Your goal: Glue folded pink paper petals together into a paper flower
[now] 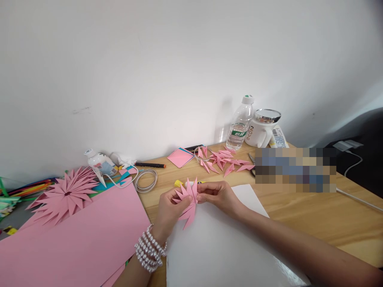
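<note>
Between my two hands is a pink folded-paper fan of pointed pieces (188,213), held above the top edge of a white sheet (215,247). My left hand (173,205), with pearl bracelets at the wrist, pinches it from the left, thumb on its face. My right hand (217,195) pinches its right-hand side with thumb and fingertips. Just behind the fan lies a glue stick (179,183) with a yellow end, partly hidden by paper and fingers. Loose pink folded pieces (221,159) lie in a heap farther back.
A finished-looking pink paper pinwheel (72,191) and large pink sheets (80,243) lie at left. A coiled white cable (146,180), a black marker (151,164) and pink paper squares (180,157) lie toward the wall. A water bottle (239,127) and white mug (260,131) stand back right.
</note>
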### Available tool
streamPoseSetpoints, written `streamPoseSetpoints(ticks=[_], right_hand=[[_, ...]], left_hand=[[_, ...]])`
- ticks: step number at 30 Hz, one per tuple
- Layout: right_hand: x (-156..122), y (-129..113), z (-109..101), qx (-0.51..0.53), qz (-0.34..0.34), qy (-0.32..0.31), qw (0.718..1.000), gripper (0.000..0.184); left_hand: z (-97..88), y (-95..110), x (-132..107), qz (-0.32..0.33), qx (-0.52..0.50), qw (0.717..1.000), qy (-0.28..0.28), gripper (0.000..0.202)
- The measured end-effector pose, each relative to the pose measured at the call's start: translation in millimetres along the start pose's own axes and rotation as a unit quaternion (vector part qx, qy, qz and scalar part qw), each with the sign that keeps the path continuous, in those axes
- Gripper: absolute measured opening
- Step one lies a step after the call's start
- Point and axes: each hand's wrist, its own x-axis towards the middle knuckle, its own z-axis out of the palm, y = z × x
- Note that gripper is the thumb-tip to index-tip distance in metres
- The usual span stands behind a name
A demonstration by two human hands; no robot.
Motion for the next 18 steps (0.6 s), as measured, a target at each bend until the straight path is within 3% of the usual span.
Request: streamPoseSetpoints(ticks=[5,18], right_hand=[[-0.4,2.4,-1.5,-0.028,0.012,0.024,0.999,0.029],[1.3,2.3,-2.7,-0.036,0.03,0.021,0.999,0.029]], left_hand=[[1.0,2.9,-0.4,-0.027,-0.027,0.999,-0.011,0.017],[-0.6,-0.2,0.1,-0.007,0.011,1.0,-0.013,0.019]])
